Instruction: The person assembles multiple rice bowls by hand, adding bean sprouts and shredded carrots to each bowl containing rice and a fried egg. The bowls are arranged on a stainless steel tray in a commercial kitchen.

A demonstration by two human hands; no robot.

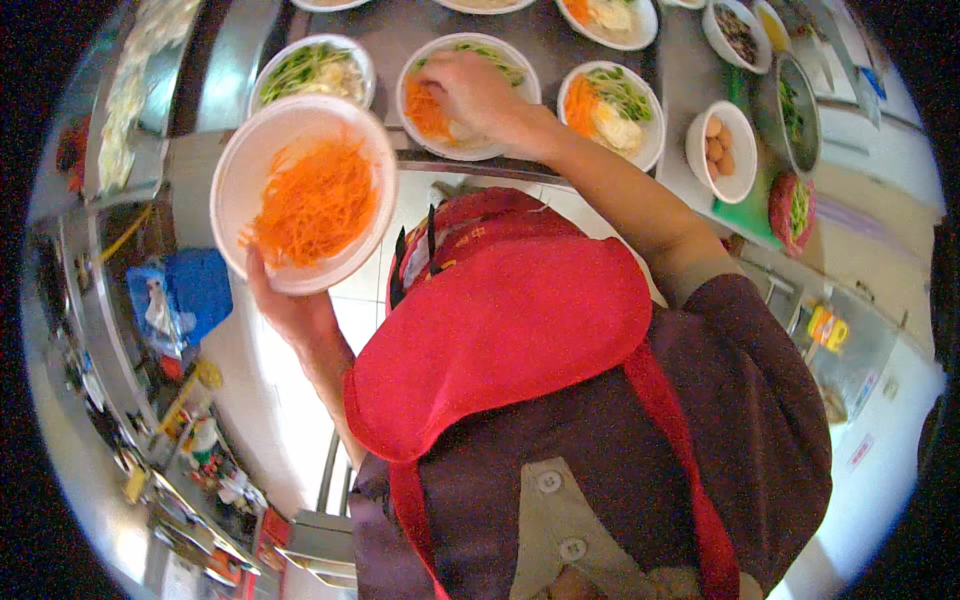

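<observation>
My left hand [275, 300] grips the near rim of a large white bowl [228, 190], thumb over the edge. Inside lies a loose heap of shredded carrot [315, 205]. My right hand [475, 95] reaches over a white serving bowl [532, 85] at the middle of the counter's front edge. Its fingers are pinched together at the shredded carrot [428, 112] on that bowl's left side, beside green sprouts [495, 60]; the hand covers much of the rest. The left bowl overlaps the front of another serving bowl [368, 72] with greens and pale shreds.
To the right, a serving bowl [655, 140] holds carrot, greens and a pale topping. Beyond it stand a bowl of brown eggs [718, 150], a bowl of dark pieces [738, 38] and a metal bowl of greens [795, 110]. More bowls line the far side. A blue bin [205, 290] stands lower left.
</observation>
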